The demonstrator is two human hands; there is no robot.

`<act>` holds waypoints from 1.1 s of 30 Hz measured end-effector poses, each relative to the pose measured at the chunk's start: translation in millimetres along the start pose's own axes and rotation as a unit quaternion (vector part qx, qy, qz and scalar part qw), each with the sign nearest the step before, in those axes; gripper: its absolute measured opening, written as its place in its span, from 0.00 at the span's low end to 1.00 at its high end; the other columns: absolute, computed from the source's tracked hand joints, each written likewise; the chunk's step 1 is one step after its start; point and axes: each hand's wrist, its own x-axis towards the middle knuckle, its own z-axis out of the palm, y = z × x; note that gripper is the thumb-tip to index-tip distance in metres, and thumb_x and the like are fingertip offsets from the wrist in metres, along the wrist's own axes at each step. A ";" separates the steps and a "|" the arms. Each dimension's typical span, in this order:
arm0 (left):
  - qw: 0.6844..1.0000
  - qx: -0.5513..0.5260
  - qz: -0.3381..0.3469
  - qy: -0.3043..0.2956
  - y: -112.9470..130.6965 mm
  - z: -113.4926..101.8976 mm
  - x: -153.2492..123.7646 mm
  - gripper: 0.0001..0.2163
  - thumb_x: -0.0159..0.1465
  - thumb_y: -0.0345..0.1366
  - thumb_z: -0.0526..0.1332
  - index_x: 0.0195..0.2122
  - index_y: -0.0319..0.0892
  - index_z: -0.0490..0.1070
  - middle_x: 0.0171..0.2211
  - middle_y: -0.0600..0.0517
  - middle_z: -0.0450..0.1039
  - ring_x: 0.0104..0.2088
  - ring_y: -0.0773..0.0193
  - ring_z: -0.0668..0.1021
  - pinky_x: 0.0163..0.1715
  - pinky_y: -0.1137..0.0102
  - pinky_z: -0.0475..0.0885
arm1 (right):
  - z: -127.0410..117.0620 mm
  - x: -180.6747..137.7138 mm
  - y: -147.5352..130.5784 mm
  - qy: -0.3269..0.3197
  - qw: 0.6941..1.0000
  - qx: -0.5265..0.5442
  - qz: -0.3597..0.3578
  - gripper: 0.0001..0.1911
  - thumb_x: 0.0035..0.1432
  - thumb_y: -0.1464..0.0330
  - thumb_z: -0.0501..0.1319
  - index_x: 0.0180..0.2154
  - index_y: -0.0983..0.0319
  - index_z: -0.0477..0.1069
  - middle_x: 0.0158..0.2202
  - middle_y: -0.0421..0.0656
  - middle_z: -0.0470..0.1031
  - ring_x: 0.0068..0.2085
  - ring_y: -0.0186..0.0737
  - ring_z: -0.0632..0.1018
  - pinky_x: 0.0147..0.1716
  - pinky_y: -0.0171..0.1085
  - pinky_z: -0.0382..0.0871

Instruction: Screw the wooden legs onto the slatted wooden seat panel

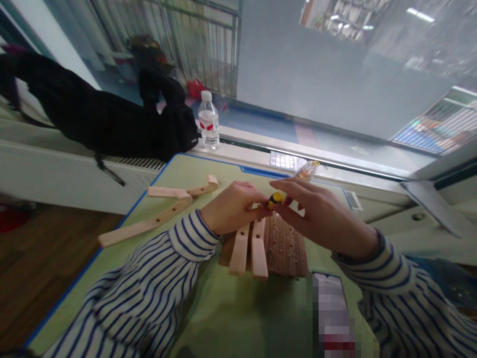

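A screwdriver [276, 199] shows only the rounded end of its yellow-and-black handle; its shaft and tip are hidden. My left hand [234, 206] has thumb and forefinger closed at the handle's left side. Around its right side bend the thumb and fingers of my right hand [316, 211], with the forefinger raised a little off it. Below the hands, two pale wooden strips [239, 251] with drilled holes lie side by side on a brown wooden block [286, 243]. Many small metal screws or pins dot the block's right part. The strips' far ends are hidden by my hands.
More pale wooden pieces [145, 226] with holes lie left on the green, blue-edged table [216, 318]. A phone [331, 293] lies at the right front. On the sill stand a water bottle [209, 122] and a black bag [122, 119]. A clear packet [307, 170] lies behind my right hand.
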 end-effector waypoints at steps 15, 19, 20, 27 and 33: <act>0.999 0.017 0.046 -0.013 2.2 -5.0 -6.3 0.09 0.62 0.40 0.57 0.35 0.42 0.74 0.29 0.52 0.74 0.32 0.66 0.73 0.35 0.71 0.64 | -1.3 -2.1 -22.5 0.005 0.998 -0.064 0.018 0.13 0.59 0.69 0.53 0.46 0.60 0.69 0.41 0.43 0.74 0.35 0.34 0.74 0.35 0.36 0.65; 0.999 0.016 0.034 -0.014 1.2 -7.6 -7.0 0.08 0.61 0.38 0.58 0.35 0.42 0.74 0.27 0.52 0.74 0.31 0.66 0.73 0.34 0.71 0.65 | -5.4 6.2 -25.4 -0.030 0.996 -0.082 0.013 0.13 0.59 0.69 0.53 0.45 0.60 0.69 0.39 0.43 0.74 0.36 0.35 0.74 0.35 0.36 0.64; 0.999 0.015 0.029 -0.015 0.6 -7.9 -6.9 0.08 0.61 0.38 0.58 0.34 0.41 0.74 0.27 0.52 0.73 0.31 0.66 0.73 0.34 0.71 0.65 | -6.2 8.3 -25.8 -0.039 0.996 -0.082 0.013 0.13 0.60 0.69 0.53 0.45 0.60 0.69 0.39 0.43 0.74 0.37 0.36 0.74 0.36 0.36 0.64; 0.999 0.016 0.029 -0.001 -0.4 -6.9 -6.4 0.09 0.60 0.39 0.58 0.36 0.42 0.74 0.29 0.51 0.74 0.32 0.66 0.73 0.35 0.70 0.65 | -6.0 8.7 -23.1 -0.047 0.996 -0.078 0.005 0.12 0.61 0.67 0.51 0.43 0.60 0.69 0.40 0.43 0.73 0.40 0.37 0.73 0.38 0.37 0.64; 0.999 0.038 0.021 0.001 1.6 -5.0 -3.5 0.08 0.59 0.39 0.59 0.34 0.42 0.74 0.28 0.52 0.74 0.32 0.66 0.73 0.35 0.71 0.65 | -4.5 3.5 -15.5 -0.033 0.997 -0.064 -0.011 0.11 0.61 0.68 0.50 0.40 0.61 0.69 0.41 0.44 0.73 0.40 0.37 0.73 0.38 0.36 0.63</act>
